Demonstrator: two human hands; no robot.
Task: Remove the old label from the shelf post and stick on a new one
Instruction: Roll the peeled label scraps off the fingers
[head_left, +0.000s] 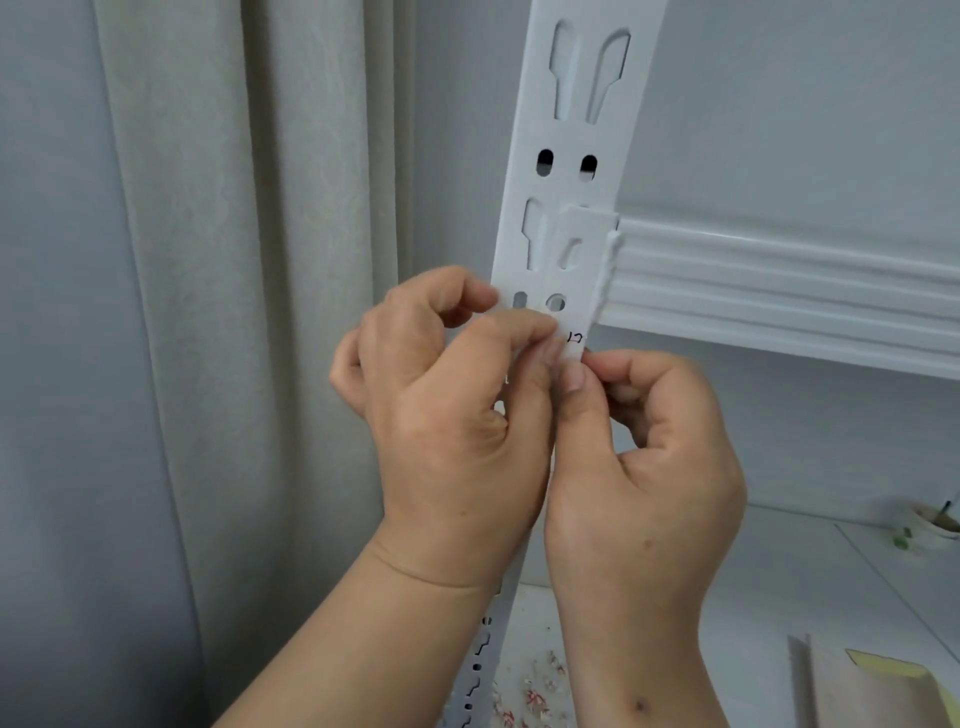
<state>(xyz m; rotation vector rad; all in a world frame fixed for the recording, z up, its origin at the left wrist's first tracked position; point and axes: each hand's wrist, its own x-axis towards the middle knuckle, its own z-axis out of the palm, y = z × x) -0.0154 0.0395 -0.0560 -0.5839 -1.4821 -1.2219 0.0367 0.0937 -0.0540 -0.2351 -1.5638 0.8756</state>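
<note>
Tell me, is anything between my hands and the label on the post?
Nothing visible. The left hand and right hand both already pinch the label where it sits on the post, just below the shelf beam.

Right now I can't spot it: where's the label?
Centre of the head view: the label lies on the shelf post, under the beam, pinched between both hands.

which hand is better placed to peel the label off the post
Right hand: its thumb and finger already pinch the label's free edge. The left hand covers the label's other end against the post.
</note>
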